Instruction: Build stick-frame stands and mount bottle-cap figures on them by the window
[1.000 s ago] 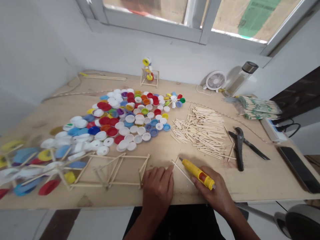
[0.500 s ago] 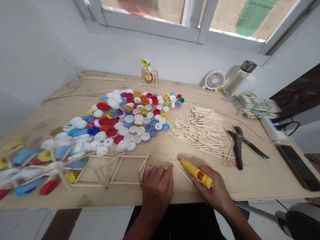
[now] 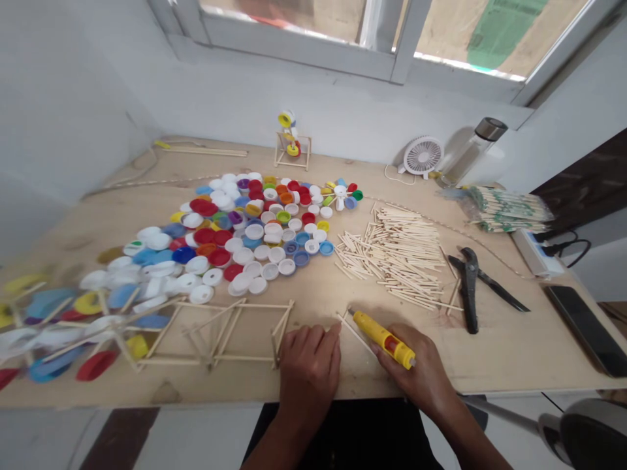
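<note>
Hardly anything has been moved since a second ago; only the yellow glue tool [image 3: 383,338] has been shifted a trifle leftward. On the plywood table [image 3: 490,365], bottle caps [image 3: 245,235] are spread at the left, with a stick frame [image 3: 230,333] before them. The left hand [image 3: 308,369] is laid palm down, fingertips at a thin stick [image 3: 353,331]; the right hand [image 3: 421,378] is closed round the tool, whose tip is set by that stick. Loose sticks [image 3: 399,254], pliers [image 3: 469,287] and a phone [image 3: 585,329] are seen rightward, below a grey wall [image 3: 220,91] and window [image 3: 392,39]
</note>
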The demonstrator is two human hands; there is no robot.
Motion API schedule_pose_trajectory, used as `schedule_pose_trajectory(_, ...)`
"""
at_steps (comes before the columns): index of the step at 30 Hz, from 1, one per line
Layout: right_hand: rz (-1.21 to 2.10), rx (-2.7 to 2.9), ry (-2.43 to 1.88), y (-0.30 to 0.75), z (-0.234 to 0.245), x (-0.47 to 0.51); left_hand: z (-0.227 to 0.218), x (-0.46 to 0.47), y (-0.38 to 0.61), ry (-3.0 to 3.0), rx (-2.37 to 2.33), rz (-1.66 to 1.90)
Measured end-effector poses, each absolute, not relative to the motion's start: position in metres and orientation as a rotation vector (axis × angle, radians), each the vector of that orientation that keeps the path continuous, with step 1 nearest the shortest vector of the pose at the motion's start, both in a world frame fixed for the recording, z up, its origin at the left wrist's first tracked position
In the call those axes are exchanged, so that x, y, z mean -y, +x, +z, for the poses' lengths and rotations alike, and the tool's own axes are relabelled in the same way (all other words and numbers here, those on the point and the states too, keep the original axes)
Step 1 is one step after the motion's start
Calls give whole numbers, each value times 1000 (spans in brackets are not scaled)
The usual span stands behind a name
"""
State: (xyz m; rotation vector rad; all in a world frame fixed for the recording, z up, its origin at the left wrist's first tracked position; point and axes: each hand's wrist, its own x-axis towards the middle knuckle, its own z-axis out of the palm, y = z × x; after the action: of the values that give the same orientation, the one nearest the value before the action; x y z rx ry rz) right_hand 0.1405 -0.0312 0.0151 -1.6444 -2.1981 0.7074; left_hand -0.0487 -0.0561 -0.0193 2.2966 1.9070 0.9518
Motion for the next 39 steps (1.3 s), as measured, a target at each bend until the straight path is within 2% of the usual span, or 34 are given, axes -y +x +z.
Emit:
schedule_pose_trajectory(19,669,2218,-1633,142,15,30,-18,56,-49,2298,-1915,968)
schedule_pose_trajectory(39,788,2193,-1674,142,22,30,-18,56,-49,2290,-1917,950)
